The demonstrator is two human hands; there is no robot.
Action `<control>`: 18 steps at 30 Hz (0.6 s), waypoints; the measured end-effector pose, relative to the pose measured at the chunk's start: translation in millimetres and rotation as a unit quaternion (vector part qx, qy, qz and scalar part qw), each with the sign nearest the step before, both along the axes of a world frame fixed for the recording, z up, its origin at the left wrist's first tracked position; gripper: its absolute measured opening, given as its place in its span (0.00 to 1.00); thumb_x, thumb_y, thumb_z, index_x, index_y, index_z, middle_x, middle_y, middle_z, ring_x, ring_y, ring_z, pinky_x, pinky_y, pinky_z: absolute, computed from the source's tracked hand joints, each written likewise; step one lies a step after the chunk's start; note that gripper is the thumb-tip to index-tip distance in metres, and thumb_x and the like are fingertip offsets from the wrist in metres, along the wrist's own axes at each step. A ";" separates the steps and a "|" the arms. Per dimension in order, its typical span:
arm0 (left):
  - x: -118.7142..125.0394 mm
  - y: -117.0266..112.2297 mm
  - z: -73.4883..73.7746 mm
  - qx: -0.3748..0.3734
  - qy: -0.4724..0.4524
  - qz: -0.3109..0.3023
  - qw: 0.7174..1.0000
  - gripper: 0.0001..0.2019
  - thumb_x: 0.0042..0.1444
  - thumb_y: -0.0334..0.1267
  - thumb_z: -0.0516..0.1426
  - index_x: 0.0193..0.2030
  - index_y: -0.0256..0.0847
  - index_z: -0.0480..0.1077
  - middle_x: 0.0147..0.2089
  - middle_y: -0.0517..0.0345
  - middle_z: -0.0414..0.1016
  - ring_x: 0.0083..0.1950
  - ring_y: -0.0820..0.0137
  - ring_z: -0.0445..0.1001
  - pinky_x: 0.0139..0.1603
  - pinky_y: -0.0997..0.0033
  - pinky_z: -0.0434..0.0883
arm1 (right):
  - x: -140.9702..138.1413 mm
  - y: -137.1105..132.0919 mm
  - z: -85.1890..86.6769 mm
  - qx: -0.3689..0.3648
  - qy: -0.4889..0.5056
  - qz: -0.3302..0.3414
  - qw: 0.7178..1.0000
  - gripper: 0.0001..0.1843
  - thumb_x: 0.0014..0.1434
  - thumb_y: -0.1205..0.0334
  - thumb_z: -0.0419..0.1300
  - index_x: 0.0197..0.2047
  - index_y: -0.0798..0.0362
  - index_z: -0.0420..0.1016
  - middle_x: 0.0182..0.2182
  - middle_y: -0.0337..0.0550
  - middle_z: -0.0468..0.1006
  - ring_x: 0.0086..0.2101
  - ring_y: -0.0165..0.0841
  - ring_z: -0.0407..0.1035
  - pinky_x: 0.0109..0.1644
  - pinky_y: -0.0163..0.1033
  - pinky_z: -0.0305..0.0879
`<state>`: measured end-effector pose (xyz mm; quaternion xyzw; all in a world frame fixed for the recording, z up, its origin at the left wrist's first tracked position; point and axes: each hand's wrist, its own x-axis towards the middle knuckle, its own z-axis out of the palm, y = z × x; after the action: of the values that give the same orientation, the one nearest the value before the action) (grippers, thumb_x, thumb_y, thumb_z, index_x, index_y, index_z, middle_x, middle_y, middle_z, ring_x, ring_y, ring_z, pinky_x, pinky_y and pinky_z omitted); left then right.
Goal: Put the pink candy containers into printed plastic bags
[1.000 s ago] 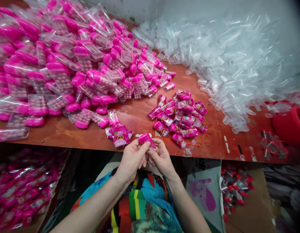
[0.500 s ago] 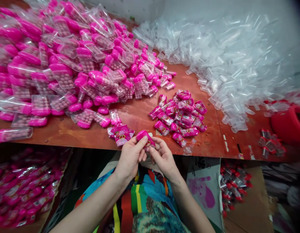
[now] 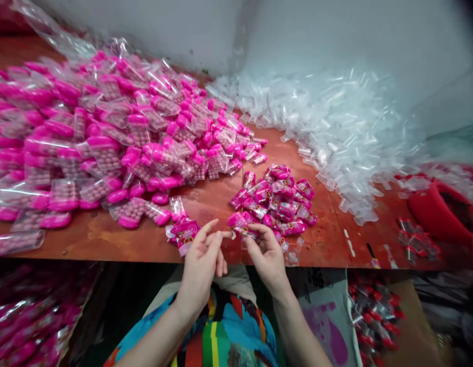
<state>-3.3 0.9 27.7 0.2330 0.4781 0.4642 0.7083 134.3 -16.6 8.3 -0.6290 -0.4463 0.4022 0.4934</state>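
My right hand pinches a small pink labelled candy container at the near edge of the orange-brown table, right beside a heap of the same labelled containers. To its left my left hand has its fingers spread and holds nothing; its forefinger reaches toward the container's end. A short stack of pink printed labels lies just beyond the left hand.
A big heap of unlabelled pink-capped clear containers of candy balls fills the left of the table. Clear plastic pieces are piled at the back right. A red basin and red-capped containers sit at the right. Boxes of packed containers stand below.
Both hands held the pink container close to my body; now the left hand has let go and spread, and the right hand has carried it forward to the labelled heap. The view has tilted up.
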 end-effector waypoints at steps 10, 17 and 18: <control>-53.9 -20.4 -3.0 0.193 0.346 -0.070 0.915 0.11 0.61 0.40 0.55 0.46 0.42 0.75 0.37 0.53 0.79 0.36 0.66 0.77 0.38 0.70 0.72 | 18.5 64.9 9.0 0.210 -0.431 -0.066 0.875 0.15 0.62 0.64 0.55 0.52 0.54 0.72 0.48 0.55 0.71 0.51 0.45 0.63 0.57 0.53 0.57; -70.4 -18.2 -34.9 0.301 0.715 -0.160 0.610 0.19 0.64 0.36 0.49 0.60 0.37 0.68 0.39 0.48 0.78 0.30 0.66 0.76 0.28 0.70 0.66 | -87.2 125.7 8.3 0.173 -0.494 0.399 0.753 0.23 0.63 0.73 0.51 0.57 0.43 0.71 0.46 0.48 0.72 0.43 0.39 0.64 0.45 0.42 0.61; -69.5 -18.4 -38.1 0.304 0.736 -0.167 0.582 0.19 0.65 0.35 0.49 0.60 0.37 0.68 0.38 0.48 0.77 0.29 0.67 0.75 0.27 0.71 0.65 | -91.3 132.1 8.4 0.175 -0.522 0.435 0.712 0.24 0.63 0.72 0.51 0.58 0.40 0.70 0.46 0.48 0.71 0.43 0.40 0.63 0.44 0.42 0.60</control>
<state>-72.8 -17.5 -10.4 0.7720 0.6194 0.1255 0.0673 43.0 115.6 16.7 -0.3771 -0.9198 0.0943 0.0535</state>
